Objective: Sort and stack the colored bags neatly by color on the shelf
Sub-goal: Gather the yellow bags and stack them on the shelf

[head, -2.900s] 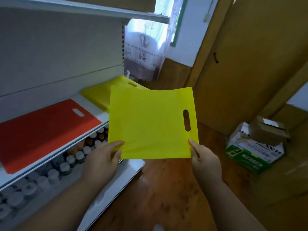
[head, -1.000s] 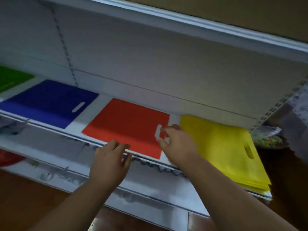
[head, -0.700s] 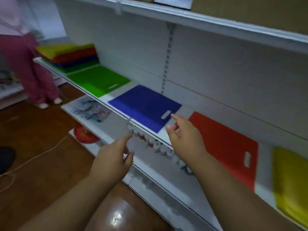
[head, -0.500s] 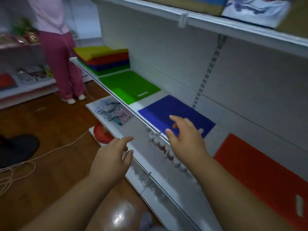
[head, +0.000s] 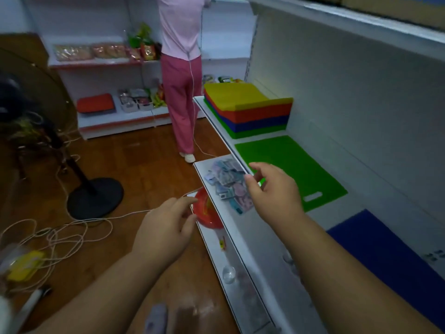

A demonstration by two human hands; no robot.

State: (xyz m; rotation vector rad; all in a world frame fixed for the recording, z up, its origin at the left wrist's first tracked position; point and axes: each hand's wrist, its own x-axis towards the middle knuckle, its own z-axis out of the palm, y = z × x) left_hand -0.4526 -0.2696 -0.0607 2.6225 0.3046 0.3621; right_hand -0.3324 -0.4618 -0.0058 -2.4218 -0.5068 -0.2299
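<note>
Where the frame ends, blue bag (head: 397, 261) cut off.

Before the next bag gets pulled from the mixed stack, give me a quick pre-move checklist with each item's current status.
1. Both hands free: ok. The left hand and right hand hold nothing, fingers relaxed.
2. Mixed stack within view and unobstructed: ok. It sits at the far end of the shelf, yellow layer on top.
3. Top layer lies flat: ok.
4. Green bag laid flat in its own spot: ok, next to the mixed stack.
5. Blue bag in its own spot: ok, apart from the green one, though partly out of frame.
6. Red and yellow piles tidy: cannot tell, out of view.
</note>
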